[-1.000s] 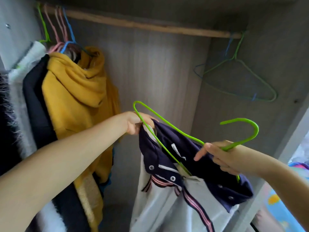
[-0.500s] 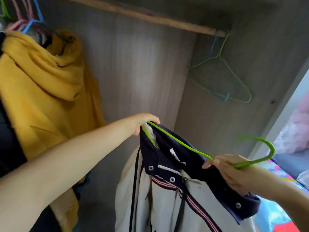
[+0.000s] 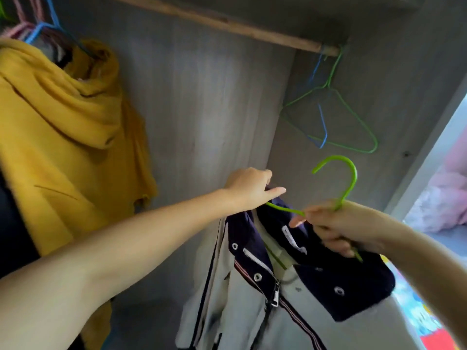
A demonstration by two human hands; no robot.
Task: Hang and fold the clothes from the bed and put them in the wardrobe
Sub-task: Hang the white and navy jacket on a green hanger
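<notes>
Space is lying open along the wooden wardrobe rail (image 3: 227, 21) between the mustard-yellow hooded coat (image 3: 63, 127) and two empty wire hangers (image 3: 353, 117) (green and blue). The right hand (image 3: 338, 228) is gripping the lime-green plastic hanger (image 3: 350, 183) carrying the cream zip jacket with navy snap-buttoned collar (image 3: 252, 311); the left hand (image 3: 249, 189) is pinching its collar.
</notes>
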